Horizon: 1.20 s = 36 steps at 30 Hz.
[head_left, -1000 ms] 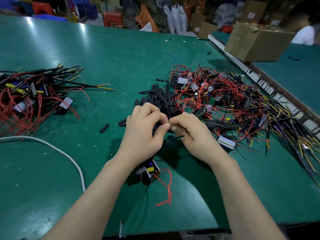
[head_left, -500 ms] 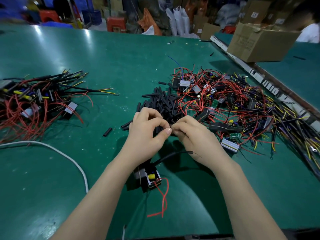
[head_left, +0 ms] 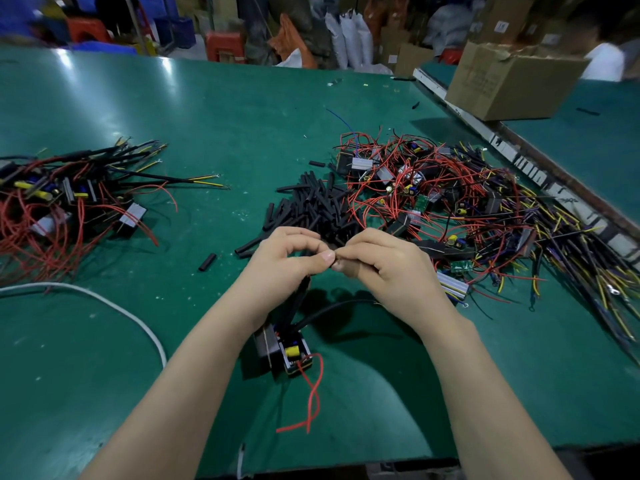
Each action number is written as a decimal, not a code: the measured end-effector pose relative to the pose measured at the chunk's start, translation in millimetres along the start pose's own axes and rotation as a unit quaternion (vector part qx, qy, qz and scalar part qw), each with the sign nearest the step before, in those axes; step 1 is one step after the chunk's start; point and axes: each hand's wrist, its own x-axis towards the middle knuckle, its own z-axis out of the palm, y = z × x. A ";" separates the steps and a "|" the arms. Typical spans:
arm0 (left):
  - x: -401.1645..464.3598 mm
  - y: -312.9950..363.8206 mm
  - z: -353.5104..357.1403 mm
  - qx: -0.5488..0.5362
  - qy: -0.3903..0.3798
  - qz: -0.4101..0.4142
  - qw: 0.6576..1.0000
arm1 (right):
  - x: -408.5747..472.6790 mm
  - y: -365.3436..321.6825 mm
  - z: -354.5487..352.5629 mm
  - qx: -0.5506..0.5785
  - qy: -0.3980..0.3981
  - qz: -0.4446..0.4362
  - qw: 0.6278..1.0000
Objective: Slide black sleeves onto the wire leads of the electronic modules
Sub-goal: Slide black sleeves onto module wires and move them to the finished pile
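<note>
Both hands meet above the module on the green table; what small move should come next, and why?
Probably the left hand should push the short black sleeve further down the lead while the right hand steadies it. Both grips pinch at one point, and black leads rise from the small black module with the yellow part below. How far the sleeve is on is hidden.

Fingertips of the left hand (head_left: 284, 261) and right hand (head_left: 384, 268) hide whatever they pinch; far-left module pile (head_left: 52, 202) is cut off; far shelves blurred.
</note>
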 end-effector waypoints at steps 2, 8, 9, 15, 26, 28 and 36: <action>0.6 -0.9 1.2 0.044 -0.002 0.023 0.999 | 0.7 2.3 0.7 0.028 -0.003 -0.001 1.000; 1.8 -1.6 1.4 0.026 0.014 0.011 0.999 | 1.9 2.7 0.2 0.108 -0.011 0.016 0.994; 2.4 -1.7 1.0 0.017 0.016 0.004 1.000 | 1.8 2.0 -0.1 0.116 -0.026 0.027 0.992; 5.5 -0.9 -5.7 -0.069 0.048 -0.004 0.996 | 1.9 5.7 -6.0 0.102 -0.005 0.035 0.994; 3.1 -7.5 -0.1 -0.080 0.000 0.096 0.992 | 3.5 0.8 3.3 0.137 -0.020 0.033 0.990; 2.4 -7.7 1.4 -0.088 0.005 0.109 0.990 | 3.8 -0.5 3.1 0.160 -0.008 0.048 0.986; 1.5 -9.5 5.9 -0.101 0.037 0.122 0.987 | 3.1 -10.0 4.1 0.244 0.014 0.119 0.962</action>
